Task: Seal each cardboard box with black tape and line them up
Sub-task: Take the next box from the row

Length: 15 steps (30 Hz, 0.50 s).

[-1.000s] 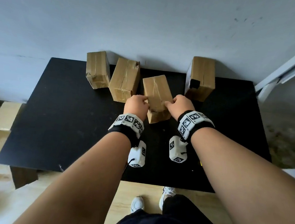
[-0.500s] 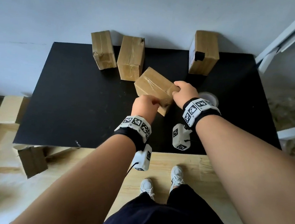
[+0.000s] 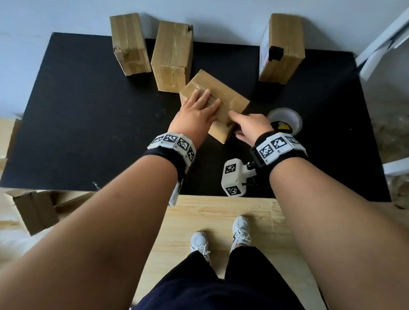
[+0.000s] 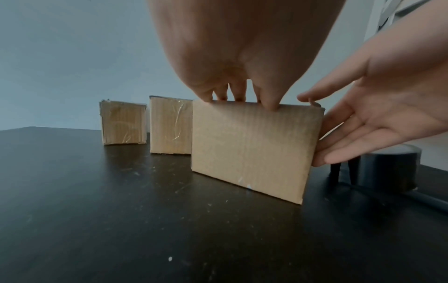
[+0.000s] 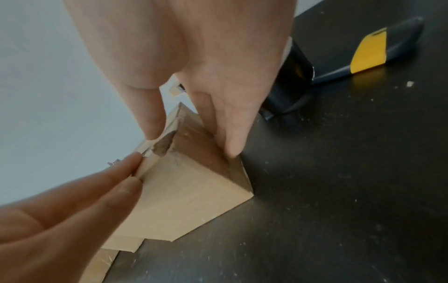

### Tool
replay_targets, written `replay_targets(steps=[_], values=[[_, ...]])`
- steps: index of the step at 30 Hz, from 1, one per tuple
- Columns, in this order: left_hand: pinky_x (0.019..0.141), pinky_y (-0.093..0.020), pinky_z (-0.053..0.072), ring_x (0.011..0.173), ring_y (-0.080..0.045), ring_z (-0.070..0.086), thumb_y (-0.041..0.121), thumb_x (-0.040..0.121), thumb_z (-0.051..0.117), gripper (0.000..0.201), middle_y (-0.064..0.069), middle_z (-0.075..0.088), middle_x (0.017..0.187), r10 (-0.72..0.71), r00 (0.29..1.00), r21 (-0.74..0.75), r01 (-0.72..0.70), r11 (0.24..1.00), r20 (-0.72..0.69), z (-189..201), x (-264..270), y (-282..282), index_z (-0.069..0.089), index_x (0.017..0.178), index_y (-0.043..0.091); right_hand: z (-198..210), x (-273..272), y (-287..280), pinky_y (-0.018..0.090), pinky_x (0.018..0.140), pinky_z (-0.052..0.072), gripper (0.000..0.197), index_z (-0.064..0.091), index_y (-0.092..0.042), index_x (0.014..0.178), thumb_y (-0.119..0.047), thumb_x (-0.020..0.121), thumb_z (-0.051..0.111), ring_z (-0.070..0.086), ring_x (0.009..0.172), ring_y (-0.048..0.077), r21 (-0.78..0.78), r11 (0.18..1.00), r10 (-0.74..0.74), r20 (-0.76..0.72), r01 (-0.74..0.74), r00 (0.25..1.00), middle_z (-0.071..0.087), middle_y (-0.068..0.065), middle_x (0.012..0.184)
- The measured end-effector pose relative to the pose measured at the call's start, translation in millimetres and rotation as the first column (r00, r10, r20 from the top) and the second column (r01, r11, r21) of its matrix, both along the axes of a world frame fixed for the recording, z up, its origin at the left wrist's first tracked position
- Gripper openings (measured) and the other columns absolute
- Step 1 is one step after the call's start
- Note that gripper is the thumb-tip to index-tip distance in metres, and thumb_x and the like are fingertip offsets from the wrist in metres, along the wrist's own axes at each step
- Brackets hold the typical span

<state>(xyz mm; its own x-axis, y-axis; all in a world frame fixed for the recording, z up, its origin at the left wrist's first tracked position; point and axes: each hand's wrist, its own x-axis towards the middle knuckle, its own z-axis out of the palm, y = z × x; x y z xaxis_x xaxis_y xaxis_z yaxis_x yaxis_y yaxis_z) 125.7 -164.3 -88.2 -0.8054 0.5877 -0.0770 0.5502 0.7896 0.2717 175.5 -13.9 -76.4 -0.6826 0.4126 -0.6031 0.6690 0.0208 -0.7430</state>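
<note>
A small cardboard box (image 3: pixel 230 99) lies at an angle in the middle of the black table (image 3: pixel 83 119). My left hand (image 3: pixel 198 110) rests flat on its top, fingers straight. My right hand (image 3: pixel 246 126) is at its near right corner, thumb on the top edge and straight fingers (image 4: pixel 339 145) against the end face (image 5: pixel 201 145). The box corner there is torn (image 5: pixel 164 147). A black tape roll (image 3: pixel 286 117) stands just right of the box. Two more boxes (image 3: pixel 130 43) (image 3: pixel 172 55) stand at the back left. A fourth box (image 3: pixel 281 47), with a piece of black tape on it, stands at the back right.
A yellow and grey utility knife (image 5: pixel 371 49) lies beside the tape roll (image 4: pixel 385 168). The wall runs right behind the back boxes. A white frame (image 3: pixel 394 35) stands to the right of the table. Cardboard boxes (image 3: pixel 35 211) sit on the wooden floor at the left.
Both hands turned the box from pointing away to lying at an angle. My left hand let go of its side and now lies flat on top. My right hand stayed at the corner.
</note>
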Motion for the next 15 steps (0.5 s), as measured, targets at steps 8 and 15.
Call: replay_targets(steps=[8, 15], values=[[0.119, -0.037, 0.002, 0.147, -0.028, -0.002, 0.033, 0.104, 0.030, 0.049, -0.005, 0.006, 0.160, -0.003, 0.999, -0.079, 0.007, 0.997, 0.044, 4.3, -0.8, 1.0, 0.019, 0.151, 0.026, -14.4, 4.2, -5.0, 0.042, 0.095, 0.052, 0.047, 0.071, -0.009, 0.104, -0.043, 0.072, 0.073, 0.067, 0.097, 0.025, 0.023, 0.999, -0.034, -0.077, 0.036, 0.996, 0.072, 0.007, 0.100], [0.120, -0.039, 0.004, 0.147, -0.028, -0.003, 0.032, 0.104, 0.030, 0.050, -0.004, 0.004, 0.160, -0.001, 0.996, -0.110, 0.010, 0.994, 0.084, 12.9, 0.6, 1.3, 0.017, 0.151, 0.026, -16.1, 16.8, -2.5, 0.041, 0.096, 0.051, 0.033, 0.072, -0.013, 0.107, -0.037, 0.085, 0.067, 0.067, 0.098, 0.020, 0.153, 0.981, 0.146, -0.163, -0.121, 0.976, 0.072, 0.005, 0.104]])
